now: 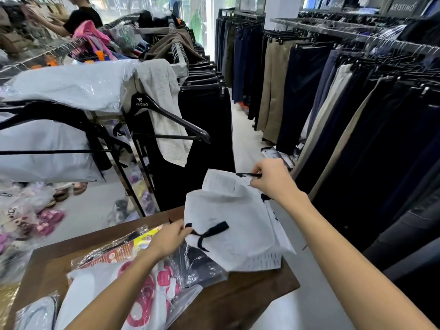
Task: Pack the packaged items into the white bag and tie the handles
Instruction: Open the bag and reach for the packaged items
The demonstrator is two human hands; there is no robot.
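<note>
While the left hand (172,236) and right hand (270,177) are each pinching a black handle, the white fabric bag (234,225) is tilting, long axis slanting up toward the right, above the brown wooden table (242,294).

"ARISTINO" stands in white letters on the black hanger (152,110) hooked on the left rack, and again on the dark sign (402,7) above the right-hand trouser rail.

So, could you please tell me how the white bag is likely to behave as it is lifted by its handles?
The white bag will probably behave floppily: it sags and creases between the left hand and right hand. It looks light, hanging slack. Its black handles look soft and should tie easily.
</note>
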